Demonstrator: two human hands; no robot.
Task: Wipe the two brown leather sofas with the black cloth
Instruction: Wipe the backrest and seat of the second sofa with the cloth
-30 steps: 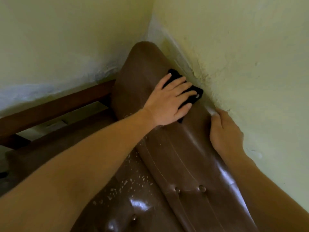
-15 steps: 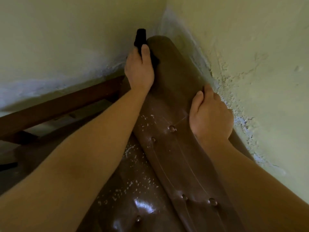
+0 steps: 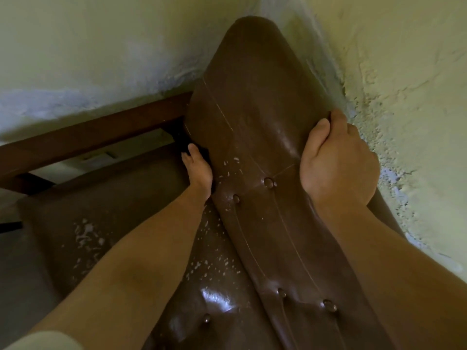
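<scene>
The brown leather sofa (image 3: 118, 198) stands in a wall corner; its backrest (image 3: 252, 97) runs up the middle of the view, upper end near the corner.

Black cloth (image 3: 182, 140): located at the left side edge of the backrest, just below the wooden armrest rail (image 3: 88, 137). Only a small dark portion shows, directly beyond the thumb tip.

Left hand (image 3: 198, 171): set against the left side edge of the backrest. The thumb points up along the edge and pins the near end of the cloth to the leather. The remaining fingers are hidden behind the hand and the edge, so their curl cannot be read.

Right hand (image 3: 338, 162): grips the right edge of the backrest, well apart from the cloth. The thumb lies on the front face and the fingers (image 3: 353, 130) are curled over the edge, between leather and wall (image 3: 404, 72).

Surface condition: white flecks (image 3: 87, 236) on the seat and lower backrest – densest beside the left forearm. Tufting buttons (image 3: 269, 183) sit between the two hands.
</scene>
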